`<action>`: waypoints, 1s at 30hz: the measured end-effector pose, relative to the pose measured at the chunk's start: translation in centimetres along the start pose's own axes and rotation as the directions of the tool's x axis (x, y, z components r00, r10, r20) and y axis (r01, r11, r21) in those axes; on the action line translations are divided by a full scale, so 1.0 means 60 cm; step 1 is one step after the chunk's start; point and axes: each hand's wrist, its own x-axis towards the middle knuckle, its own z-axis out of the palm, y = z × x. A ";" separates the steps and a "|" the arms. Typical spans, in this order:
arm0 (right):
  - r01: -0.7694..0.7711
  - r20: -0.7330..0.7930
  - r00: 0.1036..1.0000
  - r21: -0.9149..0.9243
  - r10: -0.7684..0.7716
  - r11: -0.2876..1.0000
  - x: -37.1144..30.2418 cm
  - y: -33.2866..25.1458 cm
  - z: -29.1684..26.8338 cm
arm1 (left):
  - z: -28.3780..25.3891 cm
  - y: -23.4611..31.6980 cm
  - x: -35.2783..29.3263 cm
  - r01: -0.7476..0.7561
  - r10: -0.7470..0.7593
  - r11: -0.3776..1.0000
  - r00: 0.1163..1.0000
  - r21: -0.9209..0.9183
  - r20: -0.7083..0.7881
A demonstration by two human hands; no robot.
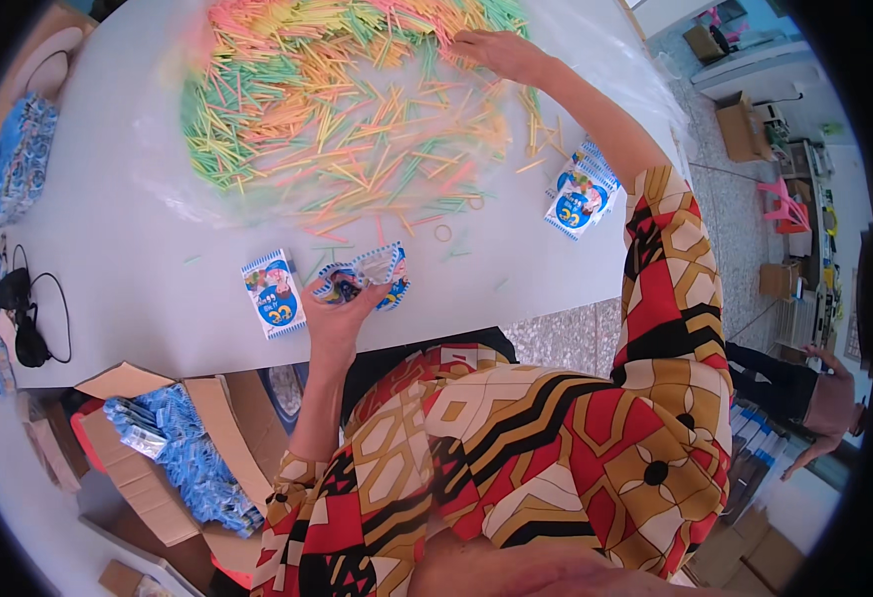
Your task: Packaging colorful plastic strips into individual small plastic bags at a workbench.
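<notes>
Two bare hands are busy at the white table (128,269) in the head view! The left hand (340,312) is down near the front edge, fingers curled closed around a crinkled blue-and-white packet (392,261). Up at the far end goes the right hand (501,53), arm stretched long, fingers drawn together at the edge of a big heap of coloured sticks (257,104): pink, orange, yellow, green. Whether any sticks sit in those fingertips, I cannot tell. Loose sticks spill toward the held packet, and a tan ring (443,233) lies just beyond it.

Just left of the left hand, a flat packet (275,294) lies on the table; over by the right elbow, a small stack of packets (583,194). Out at the left, a black object with a cord (24,318). Below the table edge, an open cardboard box (138,468) shows plenty of blue packaging (193,458). Far right, another person (824,398) stands across the room.
</notes>
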 end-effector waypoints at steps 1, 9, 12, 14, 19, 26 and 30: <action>-0.001 0.002 1.000 0.003 0.001 1.000 0.002 0.000 0.002 | 0.000 0.000 0.000 0.004 -0.004 1.000 1.000 0.001 0.000; 0.070 0.046 0.997 -0.095 -0.066 0.993 0.008 0.018 -0.003 | 0.006 0.003 -0.011 -0.005 0.003 1.000 0.999 0.029 0.045; 0.145 0.215 0.972 -0.218 -0.097 0.965 0.016 0.001 -0.033 | 0.005 0.005 -0.014 -0.016 0.014 1.000 0.999 0.027 0.052; 0.115 0.186 0.979 -0.198 -0.078 0.974 0.008 0.013 -0.011 | 0.008 0.007 -0.015 -0.012 0.010 0.999 0.998 0.031 0.057; 0.128 0.057 0.991 -0.232 -0.118 0.964 -0.004 0.032 0.011 | 0.004 0.004 -0.015 -0.002 -0.002 0.999 0.997 0.051 0.075; -0.067 -0.069 0.995 0.022 0.068 0.998 -0.006 0.045 0.010 | 0.014 0.014 -0.018 -0.013 0.012 1.000 0.998 0.017 0.059; -0.325 -0.194 0.853 0.528 0.484 0.785 0.011 0.008 -0.059 | 0.008 0.016 -0.023 -0.027 0.026 0.999 0.999 0.025 0.031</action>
